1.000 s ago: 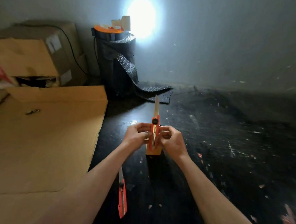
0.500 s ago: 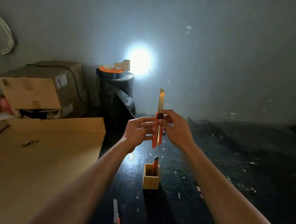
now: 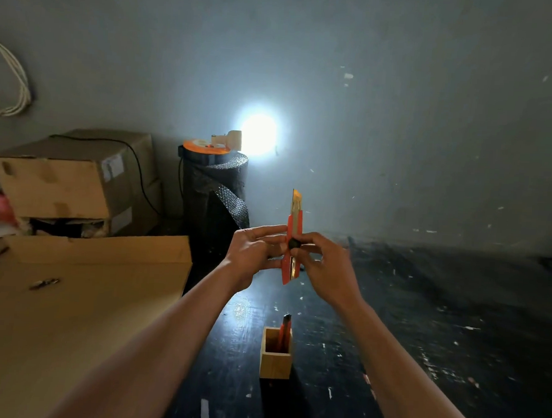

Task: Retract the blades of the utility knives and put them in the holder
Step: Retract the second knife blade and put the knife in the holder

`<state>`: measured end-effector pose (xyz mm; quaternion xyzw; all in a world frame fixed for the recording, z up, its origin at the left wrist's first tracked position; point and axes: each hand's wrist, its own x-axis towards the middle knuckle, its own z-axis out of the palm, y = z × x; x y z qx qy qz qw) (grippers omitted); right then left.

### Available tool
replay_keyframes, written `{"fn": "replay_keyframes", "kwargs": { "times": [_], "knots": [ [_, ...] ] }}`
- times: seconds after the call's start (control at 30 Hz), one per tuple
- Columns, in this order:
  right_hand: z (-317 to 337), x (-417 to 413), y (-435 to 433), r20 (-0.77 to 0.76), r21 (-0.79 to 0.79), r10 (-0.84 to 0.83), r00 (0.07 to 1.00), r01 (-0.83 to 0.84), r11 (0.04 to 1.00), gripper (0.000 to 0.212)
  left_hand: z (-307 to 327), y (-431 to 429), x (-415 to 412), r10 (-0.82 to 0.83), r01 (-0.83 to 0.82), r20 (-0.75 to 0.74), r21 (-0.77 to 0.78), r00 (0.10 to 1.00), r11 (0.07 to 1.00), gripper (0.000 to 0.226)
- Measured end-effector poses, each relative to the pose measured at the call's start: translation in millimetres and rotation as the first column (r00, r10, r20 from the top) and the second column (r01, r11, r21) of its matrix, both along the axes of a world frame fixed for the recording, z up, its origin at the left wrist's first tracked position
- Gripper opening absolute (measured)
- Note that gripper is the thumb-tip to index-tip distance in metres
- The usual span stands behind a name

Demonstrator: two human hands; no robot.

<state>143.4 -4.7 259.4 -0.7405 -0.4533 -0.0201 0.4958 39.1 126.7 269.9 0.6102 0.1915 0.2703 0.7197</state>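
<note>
An orange utility knife (image 3: 293,229) stands upright in the air in front of me, held by both hands. My left hand (image 3: 253,255) grips its left side. My right hand (image 3: 324,269) holds the right side, thumb on the black slider knob. A short length of blade sticks out of the top. Below them a small wooden holder (image 3: 275,364) stands on the dark table with one orange knife (image 3: 285,332) upright in it. The blade tip of a third knife (image 3: 205,413) shows at the bottom edge.
Flat cardboard sheets (image 3: 80,310) cover the left of the table, with a small metal piece (image 3: 43,283) on them. Cardboard boxes (image 3: 74,179) are stacked at the back left. A black bubble-wrap roll (image 3: 214,199) with an orange reel and a bright lamp stands by the wall.
Both hands lifted the knife from just above the holder up into the air. The blade now sticks out much less than before. The view tilted upward.
</note>
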Motion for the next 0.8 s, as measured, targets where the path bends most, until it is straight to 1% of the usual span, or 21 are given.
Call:
{"fn": "replay_keyframes", "kwargs": {
  "times": [0.17, 0.3, 0.43, 0.67, 0.8],
  "knots": [
    [-11, -6, -5, -0.046, 0.014, -0.008, 0.999, 0.009, 1.0, 0.021, -3, -1, 1, 0.006, -0.006, -0.032, -0.016, 0.999, 1.0, 0.037],
    [-18, -12, -9, -0.056, -0.033, 0.004, 0.998, -0.005, 0.999, 0.022, -6, -1, 2, 0.039, -0.041, -0.055, -0.037, 0.998, 0.998, 0.034],
    [-23, -15, -13, -0.084, -0.031, 0.01, 0.996, -0.012, 0.999, 0.021, -3, -2, 2, 0.054, -0.054, -0.064, 0.003, 0.996, 0.999, 0.033],
    [-23, -17, -16, -0.056, -0.044, 0.006, 0.998, -0.008, 0.999, 0.023, -2, -6, 5, 0.079, -0.075, -0.047, 0.088, 0.996, 0.993, 0.037],
    [-18, -19, -18, -0.048, -0.022, 0.01, 0.999, -0.011, 1.0, 0.025, 4, -8, 6, 0.065, -0.063, -0.029, 0.085, 0.997, 0.994, 0.038]
  ]
}}
